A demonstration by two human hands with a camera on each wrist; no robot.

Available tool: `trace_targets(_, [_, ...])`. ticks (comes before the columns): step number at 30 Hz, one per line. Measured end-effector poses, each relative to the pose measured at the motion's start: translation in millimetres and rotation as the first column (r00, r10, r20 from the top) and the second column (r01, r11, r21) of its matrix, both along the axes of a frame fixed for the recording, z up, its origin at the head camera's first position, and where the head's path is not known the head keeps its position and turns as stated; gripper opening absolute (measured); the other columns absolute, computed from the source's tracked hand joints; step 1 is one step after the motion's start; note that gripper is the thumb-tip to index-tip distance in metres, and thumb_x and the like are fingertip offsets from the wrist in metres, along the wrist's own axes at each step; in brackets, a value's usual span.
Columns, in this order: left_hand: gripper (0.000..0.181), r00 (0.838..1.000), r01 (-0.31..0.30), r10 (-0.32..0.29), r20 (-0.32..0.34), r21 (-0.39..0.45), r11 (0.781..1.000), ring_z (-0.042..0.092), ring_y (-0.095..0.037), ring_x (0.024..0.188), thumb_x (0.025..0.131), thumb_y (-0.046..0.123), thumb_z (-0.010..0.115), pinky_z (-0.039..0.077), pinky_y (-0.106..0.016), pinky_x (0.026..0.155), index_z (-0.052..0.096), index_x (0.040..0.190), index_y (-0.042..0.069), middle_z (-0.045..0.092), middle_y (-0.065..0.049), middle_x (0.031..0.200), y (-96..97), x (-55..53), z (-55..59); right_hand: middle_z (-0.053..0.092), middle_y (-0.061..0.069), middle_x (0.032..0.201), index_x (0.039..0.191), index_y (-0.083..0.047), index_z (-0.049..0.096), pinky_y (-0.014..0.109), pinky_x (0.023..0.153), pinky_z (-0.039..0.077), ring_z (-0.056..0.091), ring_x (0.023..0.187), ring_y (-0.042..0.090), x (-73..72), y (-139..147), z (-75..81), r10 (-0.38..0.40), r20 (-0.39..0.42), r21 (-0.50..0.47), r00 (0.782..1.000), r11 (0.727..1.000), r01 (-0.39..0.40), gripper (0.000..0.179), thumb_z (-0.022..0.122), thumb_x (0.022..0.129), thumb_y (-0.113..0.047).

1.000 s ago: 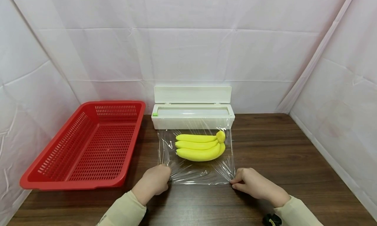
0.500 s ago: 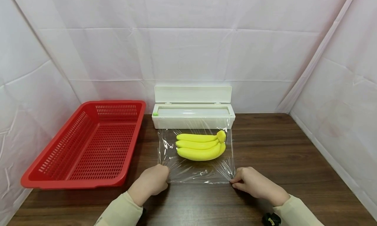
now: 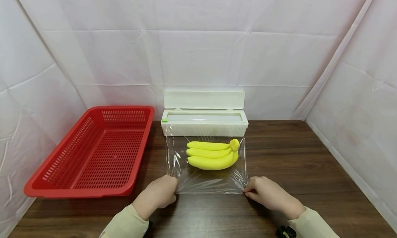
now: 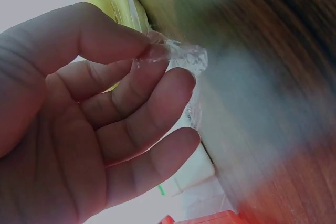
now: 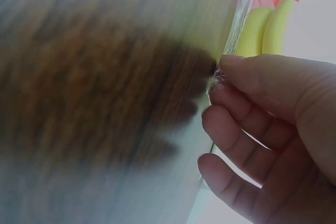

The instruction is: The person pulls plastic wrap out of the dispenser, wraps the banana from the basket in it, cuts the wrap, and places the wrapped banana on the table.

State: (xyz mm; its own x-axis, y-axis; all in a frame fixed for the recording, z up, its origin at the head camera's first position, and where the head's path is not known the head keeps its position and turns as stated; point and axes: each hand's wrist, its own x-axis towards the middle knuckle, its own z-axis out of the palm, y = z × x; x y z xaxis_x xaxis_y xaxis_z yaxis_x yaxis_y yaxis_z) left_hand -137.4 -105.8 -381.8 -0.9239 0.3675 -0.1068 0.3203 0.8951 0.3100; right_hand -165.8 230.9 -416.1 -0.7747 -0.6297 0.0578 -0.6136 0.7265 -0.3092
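A sheet of clear plastic wrap [image 3: 204, 184] stretches from the white wrap dispenser [image 3: 204, 129] toward the person. On the sheet lies a bunch of yellow bananas [image 3: 212, 162], stem to the right. My left hand [image 3: 159, 193] pinches the near left corner; in the left wrist view thumb and forefinger squeeze a crumpled bit of the wrap [image 4: 191, 56]. The near right corner is pinched between thumb and forefinger of my right hand [image 3: 270, 195], with creases fanning out from it. The other fingers of both hands are loosely bent in the wrist views.
A red plastic basket [image 3: 133, 169] stands on the left of the dark wooden table [image 3: 291, 155]. The dispenser's lid [image 3: 204, 100] is raised at the back, with a small green slider [image 3: 164, 120] at its left end. White cloth [image 3: 198, 58] encloses the back and sides.
My left hand has shifted slightly left, and the wrap's left edge looks a little straighter. The right hand keeps its place and its pinch. The bananas stay on the sheet.
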Motion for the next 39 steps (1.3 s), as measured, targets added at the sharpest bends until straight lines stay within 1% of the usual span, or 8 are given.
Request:
trace_targets(7, [0.028,1.0,0.008,-0.008,0.011,0.021,1.0,0.036,-0.012,0.05,0.067,-0.001,0.061,0.032,-0.03,0.045,0.044,0.051,0.015,0.042,0.003,0.052,-1.0,1.7,0.8,0.063,-0.012,0.081,0.082,-0.017,0.073,0.026,0.065,0.05,0.059,0.074,0.004,3.2,1,3.0,-0.044,-0.026,0.017,0.999,0.999,0.044,0.005,0.069,0.083,-0.014])
trace_targets(11, [0.028,1.0,0.022,-0.022,-0.006,0.018,1.0,0.035,-0.011,0.05,0.068,0.0,0.06,0.031,-0.029,0.044,0.043,0.052,0.015,0.043,0.003,0.053,-1.6,1.7,2.3,0.062,-0.012,0.081,0.081,-0.017,0.071,0.027,0.066,0.05,0.059,0.074,0.004,4.8,2,5.2,-0.064,-0.037,0.014,0.997,0.998,0.064,0.005,0.068,0.085,-0.018])
trace_targets(15, [0.024,0.999,0.016,-0.016,-0.033,0.013,1.0,0.039,-0.012,0.052,0.068,0.001,0.06,0.035,-0.031,0.045,0.045,0.055,0.014,0.046,0.002,0.056,-2.5,2.3,5.0,0.062,-0.012,0.082,0.084,-0.017,0.069,0.026,0.065,0.05,0.059,0.074,0.002,5.3,2,8.2,-0.092,-0.011,0.005,0.996,0.996,0.092,0.005,0.066,0.087,-0.019])
trace_targets(17, [0.022,0.999,0.004,-0.004,-0.035,0.016,1.0,0.041,-0.013,0.052,0.069,0.002,0.061,0.036,-0.033,0.046,0.046,0.057,0.014,0.047,0.001,0.058,-3.0,2.6,6.6,0.062,-0.012,0.083,0.085,-0.016,0.068,0.025,0.064,0.05,0.058,0.074,0.001,5.2,3,9.8,-0.104,0.008,-0.001,0.995,0.995,0.104,0.007,0.064,0.089,-0.02])
trace_targets(22, [0.021,0.999,-0.006,0.007,-0.054,0.029,1.0,0.044,-0.013,0.053,0.07,0.001,0.061,0.037,-0.033,0.048,0.049,0.06,0.015,0.048,0.002,0.059,-4.3,3.0,9.8,0.06,-0.013,0.083,0.085,-0.017,0.067,0.023,0.063,0.049,0.056,0.073,-0.001,5.6,4,13.6,-0.108,0.024,-0.02,0.994,0.994,0.108,0.006,0.063,0.09,-0.019])
trace_targets(28, [0.016,0.995,0.002,0.001,-0.1,0.025,1.0,0.051,-0.014,0.056,0.07,-0.001,0.059,0.041,-0.034,0.05,0.056,0.066,0.014,0.057,0.0,0.065,-6.0,2.3,10.7,0.059,-0.013,0.082,0.085,-0.019,0.066,0.022,0.062,0.047,0.052,0.071,-0.003,5.5,4,19.5,-0.127,0.013,-0.036,0.992,0.991,0.128,0.006,0.062,0.09,-0.016])
trace_targets(33, [0.014,0.991,0.002,0.001,-0.136,0.02,1.0,0.059,-0.018,0.062,0.071,-0.002,0.06,0.045,-0.035,0.053,0.061,0.072,0.012,0.062,-0.002,0.071,-6.8,1.7,13.3,0.059,-0.013,0.083,0.087,-0.019,0.066,0.022,0.063,0.048,0.053,0.072,-0.003,5.4,4,23.8,-0.15,-0.004,-0.037,0.989,0.988,0.149,0.006,0.062,0.09,-0.015])
trace_targets(39, [0.013,0.983,0.003,0.002,-0.183,0.022,1.0,0.061,-0.022,0.066,0.07,-0.001,0.061,0.047,-0.037,0.056,0.064,0.074,0.011,0.062,-0.003,0.072,-8.1,1.9,17.7,0.059,-0.013,0.081,0.086,-0.018,0.066,0.021,0.061,0.046,0.05,0.069,-0.004,4.8,3,25.9,-0.191,-0.061,-0.047,0.98,0.981,0.188,0.006,0.063,0.088,-0.013])
